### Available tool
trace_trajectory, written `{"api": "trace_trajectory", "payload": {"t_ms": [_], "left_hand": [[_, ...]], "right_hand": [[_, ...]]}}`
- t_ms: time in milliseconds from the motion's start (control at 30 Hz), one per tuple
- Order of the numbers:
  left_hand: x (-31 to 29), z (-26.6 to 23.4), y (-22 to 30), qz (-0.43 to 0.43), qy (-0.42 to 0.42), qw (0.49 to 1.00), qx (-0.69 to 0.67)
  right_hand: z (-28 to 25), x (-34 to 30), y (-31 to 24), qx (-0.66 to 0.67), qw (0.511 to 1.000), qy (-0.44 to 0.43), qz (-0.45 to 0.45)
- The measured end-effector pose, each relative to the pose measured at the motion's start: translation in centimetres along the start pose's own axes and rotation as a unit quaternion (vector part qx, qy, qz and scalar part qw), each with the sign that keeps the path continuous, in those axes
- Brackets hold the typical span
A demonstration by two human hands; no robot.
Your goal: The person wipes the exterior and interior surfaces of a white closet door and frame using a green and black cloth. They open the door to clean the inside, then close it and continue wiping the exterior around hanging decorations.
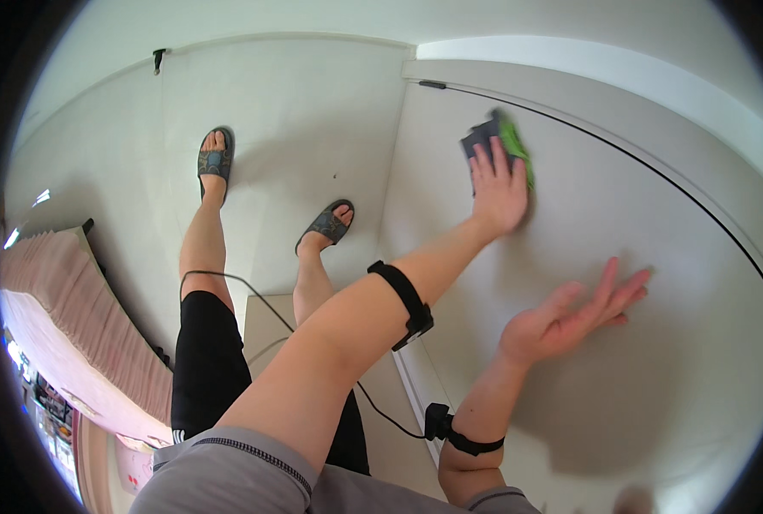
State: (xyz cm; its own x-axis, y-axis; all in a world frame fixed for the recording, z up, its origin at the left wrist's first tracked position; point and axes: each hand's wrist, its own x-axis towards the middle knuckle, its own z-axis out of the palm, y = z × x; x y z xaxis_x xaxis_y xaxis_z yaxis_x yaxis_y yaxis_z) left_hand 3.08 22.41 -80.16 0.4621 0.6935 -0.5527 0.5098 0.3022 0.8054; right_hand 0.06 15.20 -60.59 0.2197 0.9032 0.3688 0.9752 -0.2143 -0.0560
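Observation:
My left hand (501,193) presses a grey and green cloth (485,135) against a pale, smooth panel (450,214), its fingers stretched over the cloth. The green part shows along the right side of that hand, and the cloth's edges are slightly blurred. Lower and to the right, my right hand (561,321) is in front of the same panel with fingers apart and nothing in it. Whether it touches the surface I cannot tell. Each forearm wears a black strap with a small dark device, on the left (407,304) and on the right (441,421).
A thin black cable (381,411) runs from the right forearm strap across my body. My slippered feet stand on the pale floor (313,103). A bed with a pink pleated skirt (98,317) is at left. A dark seam (621,150) crosses the panel near its upper edge.

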Motion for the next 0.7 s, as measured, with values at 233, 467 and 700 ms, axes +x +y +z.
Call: {"api": "trace_trajectory", "payload": {"t_ms": [233,467,700], "left_hand": [[3.9,-4.1,7.5,0.054,0.279,0.878,-0.385],[-5.5,-10.1,16.5,0.411,0.262,0.824,-0.288],[-11.6,-16.3,29.3,0.638,0.171,0.714,-0.234]], "right_hand": [[-0.9,-0.9,0.9,0.090,0.995,-0.046,0.026],[-4.0,-0.6,-0.1,0.191,0.980,-0.011,0.061],[-9.9,4.9,-0.2,0.216,0.957,0.191,-0.042]]}}
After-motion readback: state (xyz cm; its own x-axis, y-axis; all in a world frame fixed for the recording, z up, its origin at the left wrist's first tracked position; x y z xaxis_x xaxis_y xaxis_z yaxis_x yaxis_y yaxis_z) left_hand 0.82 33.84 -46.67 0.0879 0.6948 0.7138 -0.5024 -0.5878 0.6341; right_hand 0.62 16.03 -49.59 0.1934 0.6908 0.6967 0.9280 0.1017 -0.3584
